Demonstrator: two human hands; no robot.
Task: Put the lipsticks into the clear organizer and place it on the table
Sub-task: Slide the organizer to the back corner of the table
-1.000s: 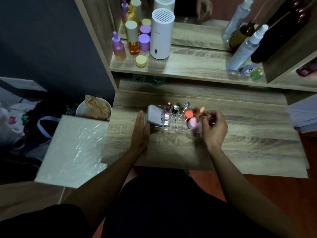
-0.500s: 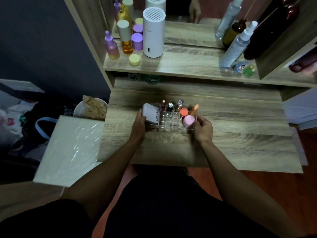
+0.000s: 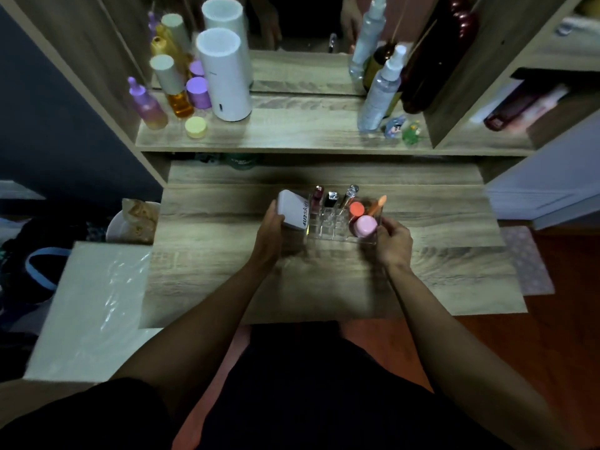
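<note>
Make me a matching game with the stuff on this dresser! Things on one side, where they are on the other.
Things:
1. white cylinder
2. pink-capped jar
3. white box
4. yellow-lidded jar

Places:
A. left end of the clear organizer, under the left hand
B. upper shelf, beside the purple dropper bottle
C. right end of the organizer, by the right hand
D. upper shelf, tallest on the left

Pairs: 1-D, 2-C, 3-A, 4-B
</note>
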